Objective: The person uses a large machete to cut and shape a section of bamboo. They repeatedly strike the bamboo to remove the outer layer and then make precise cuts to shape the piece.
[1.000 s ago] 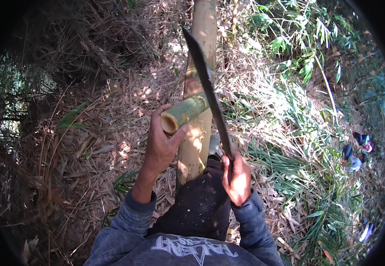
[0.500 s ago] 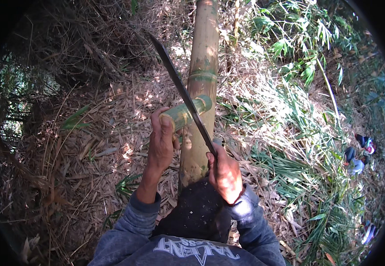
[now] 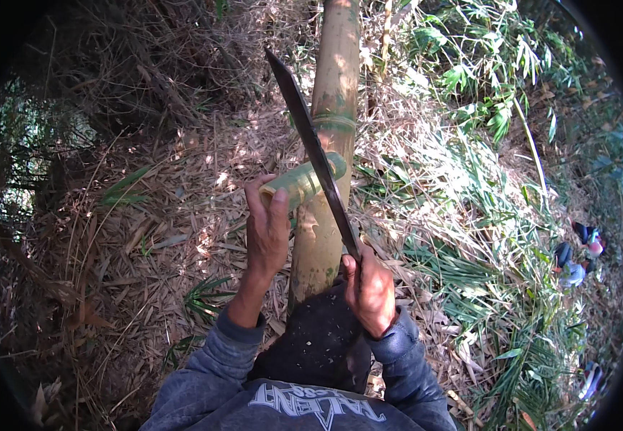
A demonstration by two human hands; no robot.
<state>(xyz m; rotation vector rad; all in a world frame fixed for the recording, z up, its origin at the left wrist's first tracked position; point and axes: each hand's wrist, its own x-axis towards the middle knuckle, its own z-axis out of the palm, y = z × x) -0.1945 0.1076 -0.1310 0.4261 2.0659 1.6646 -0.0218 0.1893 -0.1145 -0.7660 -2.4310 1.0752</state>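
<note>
A short green bamboo section (image 3: 298, 184) lies slantwise over a thick, yellowish bamboo pole (image 3: 315, 248). My left hand (image 3: 266, 233) grips the section's near-left end, with the thumb on top and the fingers around the far side. In my right hand (image 3: 369, 291) is the handle of a machete, closed in the fist. The machete's long dark blade (image 3: 309, 136) points up and to the left, passing across the section in this view. Whether blade and section touch, I cannot tell. The handle is mostly hidden by my fingers.
The big pole runs away from my dark-trousered leg (image 3: 318, 337). Dry bamboo leaves (image 3: 160, 266) cover the ground. Tangled dry branches (image 3: 146, 65) stand at the far left, green foliage (image 3: 501, 115) at the far right. People (image 3: 577, 262) appear small at the right edge.
The machete has swung slightly right and stands more upright, my right hand lower than before. My left hand still grips the bamboo section, which has shifted only a little.
</note>
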